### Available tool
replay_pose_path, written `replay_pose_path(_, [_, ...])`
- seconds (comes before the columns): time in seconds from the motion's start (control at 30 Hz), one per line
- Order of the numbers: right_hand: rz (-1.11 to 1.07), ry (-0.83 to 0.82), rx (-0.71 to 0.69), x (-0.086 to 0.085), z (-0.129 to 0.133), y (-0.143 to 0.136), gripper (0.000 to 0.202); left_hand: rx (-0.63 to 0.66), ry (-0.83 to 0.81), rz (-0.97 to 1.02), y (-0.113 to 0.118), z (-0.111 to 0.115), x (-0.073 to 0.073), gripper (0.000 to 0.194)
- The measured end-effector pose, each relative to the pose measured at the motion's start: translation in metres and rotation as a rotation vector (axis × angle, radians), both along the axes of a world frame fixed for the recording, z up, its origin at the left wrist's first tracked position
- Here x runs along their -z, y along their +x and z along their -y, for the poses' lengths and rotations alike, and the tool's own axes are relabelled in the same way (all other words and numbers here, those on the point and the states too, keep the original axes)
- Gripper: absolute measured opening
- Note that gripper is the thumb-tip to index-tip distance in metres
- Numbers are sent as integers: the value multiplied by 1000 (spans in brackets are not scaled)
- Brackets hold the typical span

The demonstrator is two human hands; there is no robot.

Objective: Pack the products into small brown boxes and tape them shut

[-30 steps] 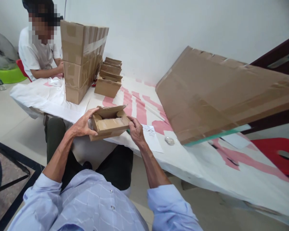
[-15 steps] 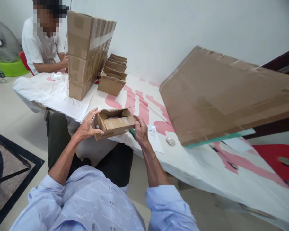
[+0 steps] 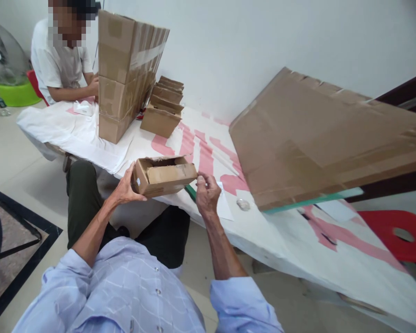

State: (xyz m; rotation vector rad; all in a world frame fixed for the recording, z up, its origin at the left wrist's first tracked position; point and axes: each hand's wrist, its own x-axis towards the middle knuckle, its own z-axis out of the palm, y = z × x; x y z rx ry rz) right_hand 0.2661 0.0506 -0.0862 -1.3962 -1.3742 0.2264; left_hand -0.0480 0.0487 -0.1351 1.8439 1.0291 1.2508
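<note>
A small brown cardboard box [image 3: 164, 179] is held above the table's near edge, its top partly open and a flap lying over the opening. My left hand [image 3: 126, 187] grips the box's left end, thumb underneath and fingers along the side. At the right end, my right hand [image 3: 207, 192] has its fingers curled and pressed together close to the box's corner. Whether those fingertips pinch something is too small to tell. What lies inside the box is hidden.
Stacked taped boxes [image 3: 116, 78] stand at the back left, beside a row of open boxes [image 3: 161, 121]. A large cardboard sheet [image 3: 326, 143] leans at the right. A person [image 3: 60, 69] sits behind the stack. A clear lump [image 3: 243, 204] and paper lie on the cloth-covered table [image 3: 284, 240].
My right hand has slid off the box's right end, slightly right and down, its fingers now curled. The flap over the opening sits higher, and the box has tilted a little.
</note>
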Motion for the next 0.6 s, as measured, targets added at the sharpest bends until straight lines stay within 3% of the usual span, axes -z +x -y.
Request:
replay_pose_path(0.07, [76,69,-18,-9,6,-7,34,-22,-26,-1,1,2,4,151])
replay_pose_path(0.17, [186,160,-26,-24,13,-19,28,-81,44,-36,2,5,-6,143])
replay_pose_path(0.4, [398,309,-109,-71,42,-53,24,-203,131,-151,2,24,-58,135])
replay_pose_path(0.6, [596,369,-311,-111,62,-88,29,-249,153,-252,7,38,-98,127])
